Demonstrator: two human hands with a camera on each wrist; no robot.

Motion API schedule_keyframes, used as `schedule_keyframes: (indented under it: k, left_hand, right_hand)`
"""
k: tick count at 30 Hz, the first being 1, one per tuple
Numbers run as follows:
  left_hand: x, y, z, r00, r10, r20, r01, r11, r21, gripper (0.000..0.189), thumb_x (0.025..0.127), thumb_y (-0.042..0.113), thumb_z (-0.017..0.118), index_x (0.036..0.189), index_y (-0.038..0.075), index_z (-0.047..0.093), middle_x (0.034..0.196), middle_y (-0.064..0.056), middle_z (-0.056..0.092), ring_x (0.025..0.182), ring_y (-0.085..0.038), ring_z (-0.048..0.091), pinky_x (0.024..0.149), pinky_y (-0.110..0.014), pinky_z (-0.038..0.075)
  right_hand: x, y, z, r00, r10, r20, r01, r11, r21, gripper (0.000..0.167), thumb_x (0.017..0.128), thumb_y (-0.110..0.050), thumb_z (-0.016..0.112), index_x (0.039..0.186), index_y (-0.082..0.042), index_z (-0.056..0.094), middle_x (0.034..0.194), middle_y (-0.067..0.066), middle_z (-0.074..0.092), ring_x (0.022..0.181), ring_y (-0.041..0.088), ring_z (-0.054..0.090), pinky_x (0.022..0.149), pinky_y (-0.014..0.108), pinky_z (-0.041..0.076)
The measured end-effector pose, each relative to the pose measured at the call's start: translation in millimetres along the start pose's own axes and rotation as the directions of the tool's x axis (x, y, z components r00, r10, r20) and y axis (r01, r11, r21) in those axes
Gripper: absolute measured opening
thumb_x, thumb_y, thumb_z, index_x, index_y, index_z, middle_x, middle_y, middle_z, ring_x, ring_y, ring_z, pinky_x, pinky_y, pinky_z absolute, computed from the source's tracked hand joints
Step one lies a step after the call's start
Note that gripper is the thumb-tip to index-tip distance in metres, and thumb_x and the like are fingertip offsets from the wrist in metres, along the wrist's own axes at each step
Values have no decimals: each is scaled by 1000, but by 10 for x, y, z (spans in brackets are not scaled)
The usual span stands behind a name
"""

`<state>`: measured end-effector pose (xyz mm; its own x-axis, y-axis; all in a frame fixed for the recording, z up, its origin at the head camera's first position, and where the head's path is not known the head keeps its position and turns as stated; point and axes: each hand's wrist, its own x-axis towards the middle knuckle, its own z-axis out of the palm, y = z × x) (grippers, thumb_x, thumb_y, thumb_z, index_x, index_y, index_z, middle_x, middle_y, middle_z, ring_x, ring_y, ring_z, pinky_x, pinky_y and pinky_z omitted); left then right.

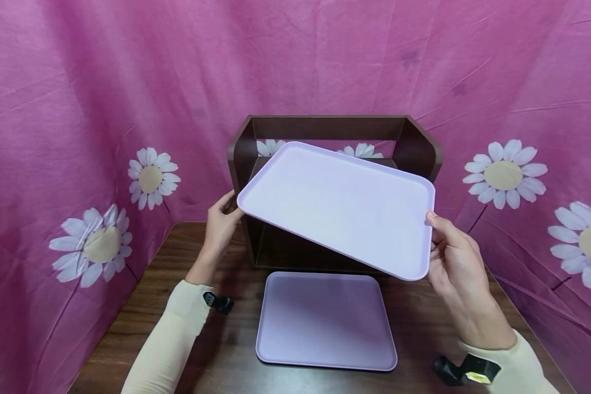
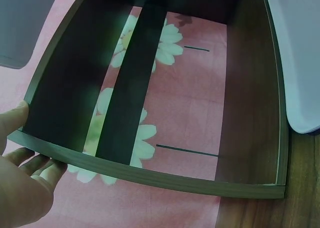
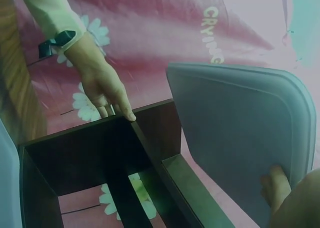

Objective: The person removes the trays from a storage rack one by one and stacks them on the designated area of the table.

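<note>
My right hand (image 1: 458, 262) holds a lilac rectangular tray (image 1: 345, 208) by its right edge, thumb near the rim and fingers behind. The tray is tilted, raised in front of a dark brown wooden shelf unit (image 1: 329, 127) and hiding much of its middle. My left hand (image 1: 218, 227) grips the unit's left side panel; in the left wrist view the thumb lies on one side of the panel edge (image 2: 150, 169) and the fingers on the other. The held tray's underside (image 3: 235, 123) shows in the right wrist view, above the unit's boards.
A second lilac tray (image 1: 325, 323) lies flat on the brown wood-grain table (image 1: 226, 355), in front of the unit. Behind and beside the table hangs a pink cloth (image 1: 300, 60) with white daisies. Black straps with small devices are on both wrists.
</note>
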<state>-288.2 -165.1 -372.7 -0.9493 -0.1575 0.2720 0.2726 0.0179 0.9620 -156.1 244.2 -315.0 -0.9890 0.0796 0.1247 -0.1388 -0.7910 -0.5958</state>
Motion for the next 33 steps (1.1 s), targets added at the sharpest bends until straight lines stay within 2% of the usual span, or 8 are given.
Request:
schedule_keyframes:
  k: [1,6,12,15,20,22,29,33]
  left_hand:
    - [-3,4,2,1000,-1,-5,1,1000,2,54,100,1,70,152,0,57,149,-23,62,130,-22,62,84,-11,54]
    - [-19,14,3,1000,20,-24,-20,1000,6,53,98,-5,66,151,-2,57,143,-28,64,116,-12,63,87,-12,54]
    - [-15,6,5,999,39,-18,-39,999,-3,51,99,-5,66,149,-4,58,144,-31,62,113,-5,65,93,-12,53]
    - [-3,2,13,999,32,-21,-33,999,-19,51,99,-4,68,149,-4,58,145,-31,62,116,-10,66,93,-12,54]
    - [6,3,23,999,23,-32,-24,1000,-16,50,99,1,72,147,-4,60,143,-29,64,128,-28,65,91,-12,55]
    - [5,2,26,999,19,-32,-20,1000,-19,49,99,4,74,146,-3,61,142,-27,65,128,-29,65,89,-13,56]
    - [-4,-2,32,1000,17,-25,-17,1000,-15,48,100,7,74,146,-1,62,141,-26,66,111,-8,68,87,-15,58]
    - [-4,3,35,1000,15,-24,-15,1000,-2,49,99,8,75,146,-1,63,138,-27,66,100,-2,69,82,-15,58]
  right_hand:
    - [1,-5,-3,1000,3,-8,-3,1000,-16,31,110,-2,51,96,7,77,84,14,80,78,19,79,70,29,63]
    - [-2,-25,-15,999,11,-53,-17,993,-118,33,110,-6,55,90,2,80,78,9,79,72,16,76,65,28,62]
    - [-14,-50,-53,998,34,-51,-43,984,-173,34,110,-8,55,91,-1,82,77,7,79,71,15,76,63,28,62]
    - [-19,-62,-76,998,49,-41,-56,982,-181,33,111,-8,54,95,-1,82,80,7,80,73,16,78,64,29,63]
    - [-40,-86,-101,996,83,-46,-91,970,-226,34,111,-12,54,96,-4,83,82,6,81,75,16,79,64,30,64]
    - [-55,-90,-111,994,95,-50,-105,963,-247,35,111,-14,54,95,-6,84,82,5,81,74,15,79,64,30,64]
    - [-87,-69,-148,994,99,-52,-110,946,-305,36,112,-17,54,92,-9,83,81,2,81,73,13,78,63,29,64]
    - [-98,-54,-173,993,101,-57,-114,940,-321,38,112,-18,54,88,-10,83,78,1,80,71,13,78,63,29,63]
